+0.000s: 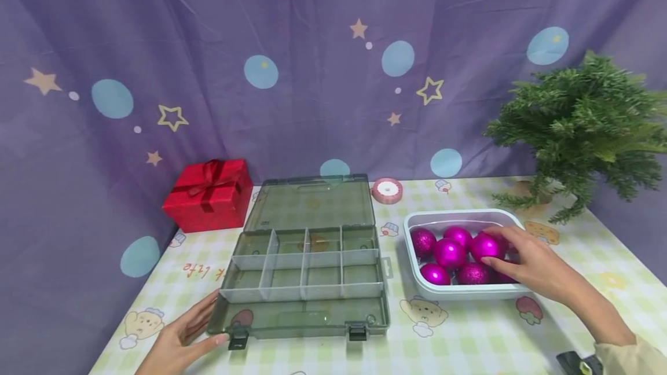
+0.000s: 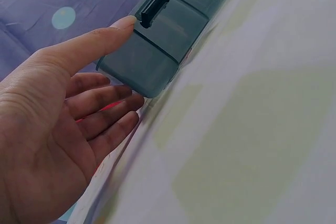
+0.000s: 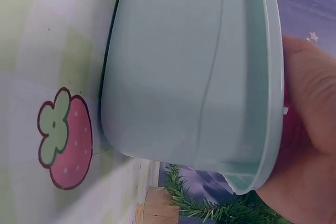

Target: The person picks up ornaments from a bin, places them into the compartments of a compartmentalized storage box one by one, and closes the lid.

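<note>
In the head view my right hand (image 1: 539,262) reaches into the pale blue tub (image 1: 469,293) and holds a shiny magenta Christmas ball (image 1: 486,249) between thumb and fingers. Several more balls, smooth and glittery, lie around it, such as a glittery one (image 1: 473,274). The right wrist view shows mostly the tub's outer wall (image 3: 163,66), with the ball largely hidden behind the rim. At the front left corner of an open, smoky clear compartment box (image 1: 307,333), my left hand (image 1: 182,334) has its thumb by a black latch (image 2: 156,6) and its fingers loosely extended along the side.
Behind the box, its lid (image 1: 315,204) lies tipped back. A red gift box (image 1: 208,198) stands at the back left, and a pink ribbon roll (image 1: 387,191) lies beside the lid. An artificial fir tree (image 1: 583,126) rises at the back right. A purple curtain (image 1: 312,33) hangs behind the table.
</note>
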{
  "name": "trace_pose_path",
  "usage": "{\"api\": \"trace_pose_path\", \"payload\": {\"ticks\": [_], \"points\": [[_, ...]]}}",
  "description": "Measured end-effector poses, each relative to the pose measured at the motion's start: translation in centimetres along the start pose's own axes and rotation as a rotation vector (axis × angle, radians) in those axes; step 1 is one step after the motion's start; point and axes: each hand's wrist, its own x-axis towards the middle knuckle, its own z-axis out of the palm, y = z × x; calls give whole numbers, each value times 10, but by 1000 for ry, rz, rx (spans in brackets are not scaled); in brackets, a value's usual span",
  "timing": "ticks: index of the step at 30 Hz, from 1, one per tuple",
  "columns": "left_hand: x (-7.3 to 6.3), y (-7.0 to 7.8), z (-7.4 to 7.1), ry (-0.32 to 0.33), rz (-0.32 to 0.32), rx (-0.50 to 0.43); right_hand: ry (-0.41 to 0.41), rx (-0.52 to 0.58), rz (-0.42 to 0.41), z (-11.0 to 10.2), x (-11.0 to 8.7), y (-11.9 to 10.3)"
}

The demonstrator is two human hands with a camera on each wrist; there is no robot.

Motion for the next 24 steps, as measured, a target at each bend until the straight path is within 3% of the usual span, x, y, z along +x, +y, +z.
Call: {"api": "trace_pose_path", "payload": {"ticks": [19,24], "points": [[1,3,1,-20,-27,-15,93,76,45,-4,-7,2],[1,0,1,-17,-26,-14,127,125,11,-6,-4,2]]}}
